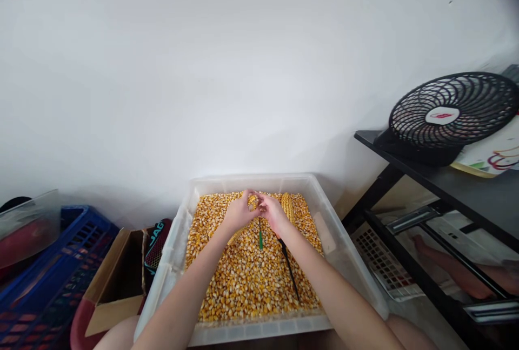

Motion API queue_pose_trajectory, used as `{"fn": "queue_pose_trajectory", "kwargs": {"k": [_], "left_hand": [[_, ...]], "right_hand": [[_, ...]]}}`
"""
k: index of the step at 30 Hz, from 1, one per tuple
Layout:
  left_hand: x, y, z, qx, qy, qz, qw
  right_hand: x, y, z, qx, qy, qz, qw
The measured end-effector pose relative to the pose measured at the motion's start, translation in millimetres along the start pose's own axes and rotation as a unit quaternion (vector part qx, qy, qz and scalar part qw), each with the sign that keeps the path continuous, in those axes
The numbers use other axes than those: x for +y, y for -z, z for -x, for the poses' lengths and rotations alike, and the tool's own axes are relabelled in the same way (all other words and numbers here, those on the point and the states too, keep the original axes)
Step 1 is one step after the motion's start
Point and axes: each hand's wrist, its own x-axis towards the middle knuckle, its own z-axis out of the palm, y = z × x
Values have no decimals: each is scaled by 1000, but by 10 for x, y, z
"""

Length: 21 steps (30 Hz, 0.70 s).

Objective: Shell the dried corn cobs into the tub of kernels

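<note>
Well, through the head view I'm looking down into a milky, translucent plastic tub, its bed of loose corn kernels spread across most of the floor. By my reading a good share of the corn is already off the cob, yet some is left: one cob, its tight, beaded rows in place, lies toward the tub's far right, and another yellow cob shows partly beneath the left hand. That hand and the right hand meet over the tub's far half, fingers curled and tips together; I can't tell whether anything is pinched between them. Below them in the tub are a slim green tool and a thin black tool. The kernels look hard and glossy, wedge-shaped, amber to cream. Left of the tub stands a stiff cardboard box; right of it, a spiral-grilled fan.
</note>
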Motion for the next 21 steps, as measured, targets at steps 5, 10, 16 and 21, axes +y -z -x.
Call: {"fn": "queue_pose_trajectory", "kwargs": {"k": [5,10,16,21], "left_hand": [[-63,78,-97,120,63,248,959],[-43,137,-108,146,118,408,893],[36,137,-58,177,117,469,857],[87,131,-17,181,89,426,882]], "right_hand": [[-54,11,57,-40,-40,-23,998],[-46,-34,198,-226,-148,106,957],[162,-172,317,-203,-115,188,954],[252,-207,318,-155,-119,215,957]]}}
